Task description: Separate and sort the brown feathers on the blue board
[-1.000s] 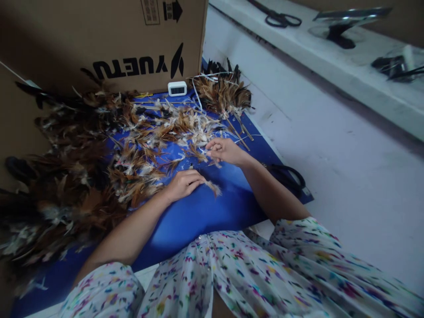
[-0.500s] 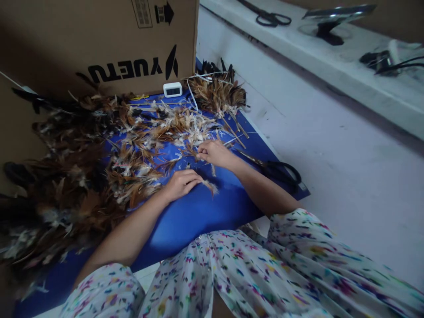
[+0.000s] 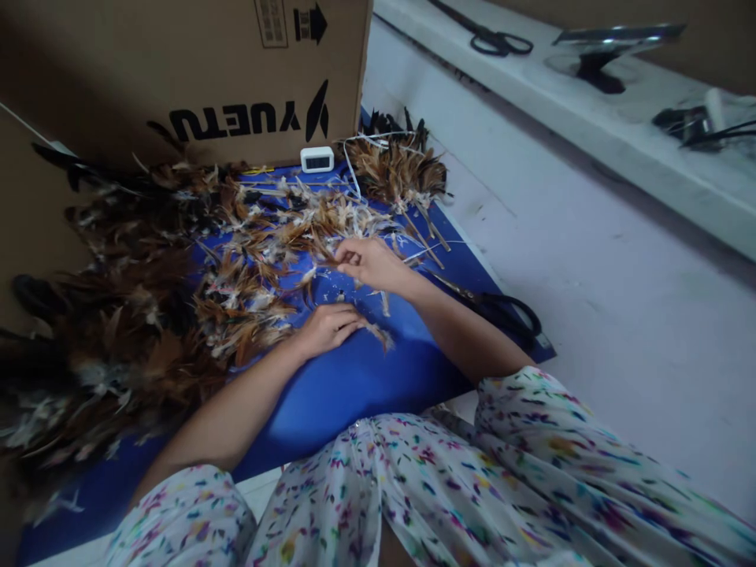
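Observation:
My left hand rests low over the blue table surface, fingers pressed together on a small fluffy feather that sticks out past the fingertips. Just above it, my right hand is closed in a pinch on a brown feather, at the edge of the loose pile. Brown and white feathers lie scattered beyond both hands. Another cluster of feathers lies left of my left hand. Scissors with black handles lie beside my right forearm.
A big cardboard box stands at the back, with a small white digital timer before it. A feather bundle on sticks lies near the wall. Dark feathers heap up at left. More scissors lie on the ledge.
My right hand has shifted slightly left and away from me, its fingers now on a brown feather by the pile. My left hand keeps its hold. The view has turned a little.

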A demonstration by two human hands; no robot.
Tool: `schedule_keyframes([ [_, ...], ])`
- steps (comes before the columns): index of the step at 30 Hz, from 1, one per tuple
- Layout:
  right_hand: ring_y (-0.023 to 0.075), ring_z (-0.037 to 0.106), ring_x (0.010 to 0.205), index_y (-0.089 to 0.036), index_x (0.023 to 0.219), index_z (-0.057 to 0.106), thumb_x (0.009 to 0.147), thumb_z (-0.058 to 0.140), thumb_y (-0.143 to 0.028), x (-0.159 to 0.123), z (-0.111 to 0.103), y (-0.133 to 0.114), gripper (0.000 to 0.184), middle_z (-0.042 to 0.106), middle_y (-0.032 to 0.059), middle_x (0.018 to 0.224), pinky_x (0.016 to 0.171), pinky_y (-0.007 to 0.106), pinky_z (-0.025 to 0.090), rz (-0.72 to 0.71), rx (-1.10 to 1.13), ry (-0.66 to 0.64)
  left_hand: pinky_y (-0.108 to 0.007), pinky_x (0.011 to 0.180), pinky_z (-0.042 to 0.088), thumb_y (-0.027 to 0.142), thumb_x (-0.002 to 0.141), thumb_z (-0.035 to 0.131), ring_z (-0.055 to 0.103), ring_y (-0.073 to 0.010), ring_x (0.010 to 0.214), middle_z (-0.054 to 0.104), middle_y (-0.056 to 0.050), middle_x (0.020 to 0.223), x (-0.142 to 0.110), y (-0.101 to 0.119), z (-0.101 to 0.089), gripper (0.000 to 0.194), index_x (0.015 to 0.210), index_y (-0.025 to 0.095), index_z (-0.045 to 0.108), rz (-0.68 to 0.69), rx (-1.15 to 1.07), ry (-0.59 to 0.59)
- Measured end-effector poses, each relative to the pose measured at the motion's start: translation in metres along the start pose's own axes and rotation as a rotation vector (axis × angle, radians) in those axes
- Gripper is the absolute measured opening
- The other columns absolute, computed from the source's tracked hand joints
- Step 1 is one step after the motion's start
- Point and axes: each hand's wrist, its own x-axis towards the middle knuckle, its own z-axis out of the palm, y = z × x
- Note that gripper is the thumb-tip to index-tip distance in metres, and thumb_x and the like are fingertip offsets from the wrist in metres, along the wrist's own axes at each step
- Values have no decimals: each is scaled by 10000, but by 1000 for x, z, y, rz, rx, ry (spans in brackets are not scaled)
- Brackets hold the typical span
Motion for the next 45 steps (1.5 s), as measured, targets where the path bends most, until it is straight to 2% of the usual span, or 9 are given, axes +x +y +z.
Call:
schedule_keyframes([
  [6,144,597,781,-123,1168,601,787,607,-98,30,31,-6,382,676,55,894,699,234,389,-132,-261,-215,-226,691,507,224,928,482,652,-135,750,691,-79,809,-1,0,1,221,902,149,688,20,46,4],
  [10,208,628,944,-160,1245,572,857,536,-117,43,45,-14,392,664,123,1112,739,267,408,-194,-533,-335,-226,690,505,237,933,471,654,-136,752,693,-78,813,0,2,1,236,907,161,693,7,45,1],
  [17,243,660,920,-164,1211,578,930,396,-135,53,60,-18,336,677,134,1081,709,307,429,-272,-760,-388,-229,709,509,245,936,469,662,-139,768,705,-82,833,-1,1,2,241,913,160,694,-16,27,-16],
  [26,253,650,906,-128,1099,603,911,461,-192,50,41,-44,244,692,148,1048,706,304,406,-242,-641,-335,-227,683,499,231,933,478,660,-136,743,702,-82,827,0,2,2,233,895,145,691,3,22,-24],
  [33,181,601,898,-128,1075,592,938,493,-292,74,62,-88,236,670,92,995,780,272,405,-434,-284,-340,-244,683,502,223,933,472,661,-147,744,697,-88,820,-2,1,1,234,917,142,691,18,19,-14],
  [35,210,571,998,-124,1122,579,923,485,-197,85,69,-85,232,633,125,1104,861,314,401,-428,-366,-241,-244,685,501,228,936,466,661,-148,751,697,-88,825,-3,0,1,239,925,148,691,9,24,-29],
  [38,310,505,1129,-129,1198,565,885,473,-140,100,77,-64,326,573,185,1199,929,449,377,-272,-643,-119,-234,701,501,240,940,459,660,-142,767,701,-82,838,-2,0,2,247,933,148,689,-8,36,-56],
  [41,357,477,1191,-157,1261,547,869,470,-136,111,82,-40,400,524,209,1284,938,515,379,-134,-777,-177,-219,717,499,247,948,444,657,-133,785,701,-73,843,-1,0,2,263,930,146,686,-26,38,-77],
  [45,297,580,1065,-136,1095,651,876,396,-79,117,82,-19,342,614,178,1167,854,413,464,-144,-723,-243,-217,710,494,254,948,447,655,-133,781,699,-78,842,-2,-1,3,267,928,144,689,-24,54,-59],
])
